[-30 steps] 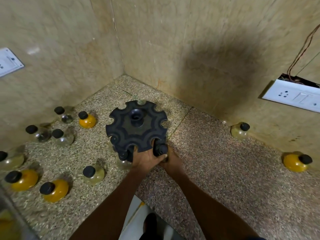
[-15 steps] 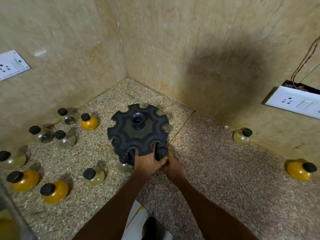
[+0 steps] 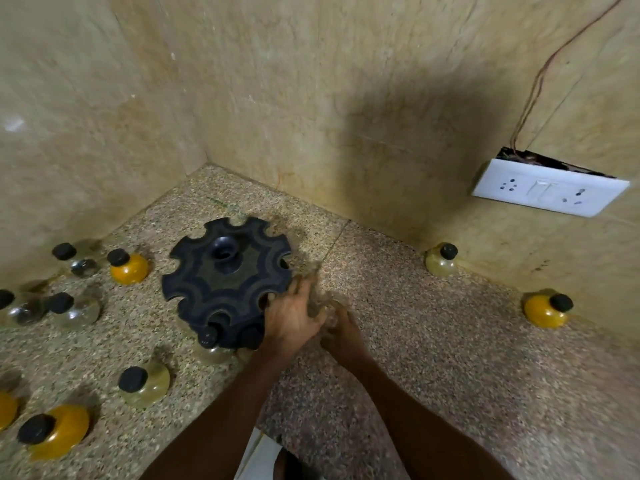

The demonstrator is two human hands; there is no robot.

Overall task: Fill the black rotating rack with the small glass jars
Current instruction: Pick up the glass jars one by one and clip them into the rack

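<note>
Landmark: the black rotating rack (image 3: 227, 284) on the speckled stone counter (image 3: 433, 358); every place below is told from it.
Nearest jars: an orange-filled jar (image 3: 57, 433) and a pale jar (image 3: 145, 382) stand apart on the counter, nearer the viewer than the rack and to its left, probably set out loose so each can be picked up singly.
Left hand (image 3: 292, 318): lies over the rack's near right rim, fingers loosely spread and pointing away, palm down. It seems to steady or turn the rack so an open notch comes to the front.
Right hand (image 3: 341, 332): just right of the rack, close against the left hand. It is blurred, so I cannot tell whether its fingers pinch anything.
Seated jars: one black-capped jar (image 3: 209, 339) hangs in a notch at the rack's near edge, with a second cap (image 3: 251, 336) beside it; the other notches look empty.
Side jars: an orange jar (image 3: 128, 266) and clear jars (image 3: 74, 308) wait to the rack's left.
Far jars: a pale jar (image 3: 441, 259) and an orange one (image 3: 547, 308) sit well to the right, by the wall below the switch plate (image 3: 549, 187).
Change: half a second ago both hands were closed at the rack's near edge round a capped jar; now the left has opened and slid to the right rim, and the right has drawn off the rack.
Progress: early, most notches unfilled.
</note>
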